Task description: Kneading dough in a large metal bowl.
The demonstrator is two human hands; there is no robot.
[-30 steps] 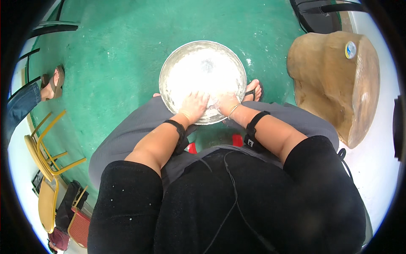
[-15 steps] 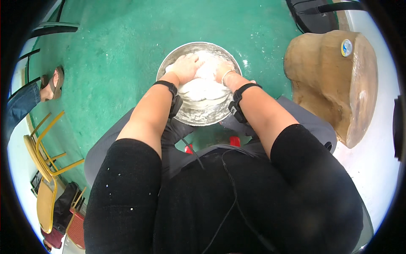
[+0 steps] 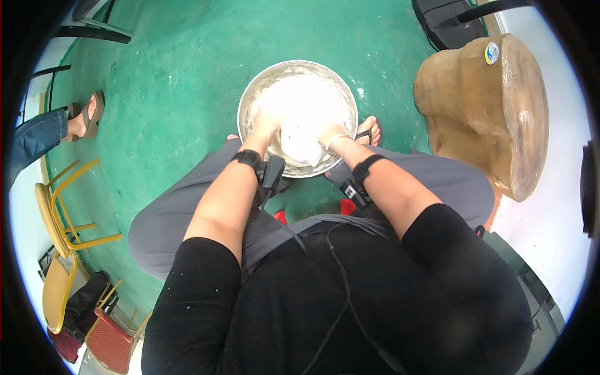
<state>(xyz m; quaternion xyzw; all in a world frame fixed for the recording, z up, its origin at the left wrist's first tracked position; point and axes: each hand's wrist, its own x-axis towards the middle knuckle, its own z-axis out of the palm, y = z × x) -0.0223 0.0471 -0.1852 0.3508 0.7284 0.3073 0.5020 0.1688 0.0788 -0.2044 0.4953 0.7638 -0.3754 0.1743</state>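
A round metal bowl (image 3: 242, 107) rests on the green floor between my feet. White dough (image 3: 301, 147), with what looks like flour around it, fills much of it; bright glare washes out the middle. My left hand (image 3: 266, 128) reaches into the dough on the left side of the bowl. On the right side my right hand (image 3: 329, 134), with a pale bracelet at the wrist, presses into the same dough. Glare and dough hide the fingers of both hands. Black straps with small devices are around both forearms.
A carved wooden stump seat (image 3: 465, 106) stands at the right by the white wall. Yellow-framed chairs (image 3: 55, 215) line the left side. Another person's sandalled foot (image 3: 94, 115) is at the far left. My foot in a black flip-flop (image 3: 370, 130) is just right of the bowl.
My hands have drawn back toward me and the dough lies differently, its near fold now smaller. Glare now covers the fingers. My right foot has come into view.
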